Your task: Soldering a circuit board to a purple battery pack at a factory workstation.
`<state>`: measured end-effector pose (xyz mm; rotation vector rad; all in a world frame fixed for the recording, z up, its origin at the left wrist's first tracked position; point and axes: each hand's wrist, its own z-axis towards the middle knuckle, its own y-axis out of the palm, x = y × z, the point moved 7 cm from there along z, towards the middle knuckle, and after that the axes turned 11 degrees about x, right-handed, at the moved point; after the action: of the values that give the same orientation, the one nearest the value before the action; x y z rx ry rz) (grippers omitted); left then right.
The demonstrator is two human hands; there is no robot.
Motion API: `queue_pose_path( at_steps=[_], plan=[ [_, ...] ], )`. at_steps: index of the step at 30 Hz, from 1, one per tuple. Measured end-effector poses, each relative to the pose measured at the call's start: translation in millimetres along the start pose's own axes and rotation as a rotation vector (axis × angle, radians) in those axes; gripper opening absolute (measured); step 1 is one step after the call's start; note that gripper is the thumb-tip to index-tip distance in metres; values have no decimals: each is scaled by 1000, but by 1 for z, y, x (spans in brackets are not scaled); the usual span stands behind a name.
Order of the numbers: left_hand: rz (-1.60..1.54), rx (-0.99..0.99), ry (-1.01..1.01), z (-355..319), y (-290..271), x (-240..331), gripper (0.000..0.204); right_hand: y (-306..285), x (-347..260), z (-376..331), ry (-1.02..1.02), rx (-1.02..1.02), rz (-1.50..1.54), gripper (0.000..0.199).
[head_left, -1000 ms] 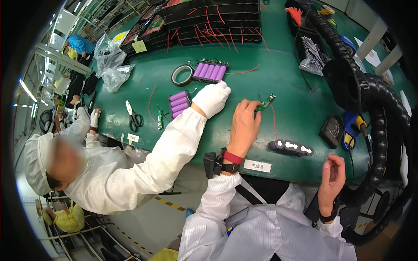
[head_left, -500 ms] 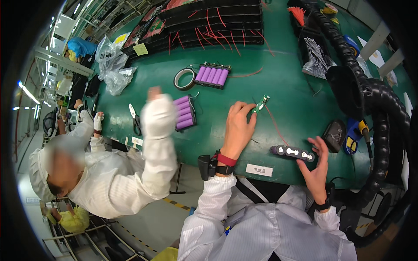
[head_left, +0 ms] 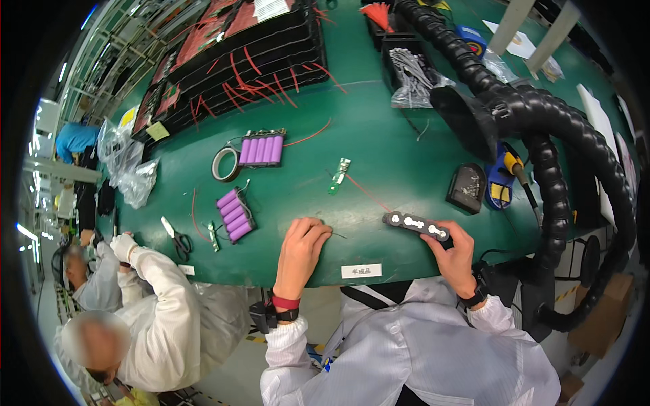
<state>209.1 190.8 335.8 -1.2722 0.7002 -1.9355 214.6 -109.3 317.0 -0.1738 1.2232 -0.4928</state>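
My left hand rests low over the green bench, its fingertips pinched together at the end of a short, thin dark wire. My right hand grips the near right end of a dark battery pack between thumb and fingers. White-coated metal tabs show along the pack's upper side. From its left end a red wire runs to a small green circuit board, which lies on the bench beyond my hands.
Left lie purple battery packs, a tape roll, scissors and another circuit board. A co-worker sits there. Black trays stand at the back. A black flexible duct, a dark holder and a soldering iron are right.
My left hand has let go of the circuit board and come back to the thin dark wire. My right hand has closed on the battery pack's end. The co-worker's arm has withdrawn left. The view has shifted.
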Motion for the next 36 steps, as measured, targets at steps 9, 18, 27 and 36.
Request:
queue_pose_path(
  at_steps=[9,18,27,36],
  plan=[
    [81,6,175,6,21,20,14,-25,25,-13,193,312,-51,27],
    [-316,200,-162,91,105,48,15,1,6,16,25,402,-281,23],
    [-288,151,-151,97,132,59,17,9,2,30,-36,385,-296,23],
    [-283,305,-113,121,87,26,6,-2,3,17,-46,312,-300,24]
  ],
)
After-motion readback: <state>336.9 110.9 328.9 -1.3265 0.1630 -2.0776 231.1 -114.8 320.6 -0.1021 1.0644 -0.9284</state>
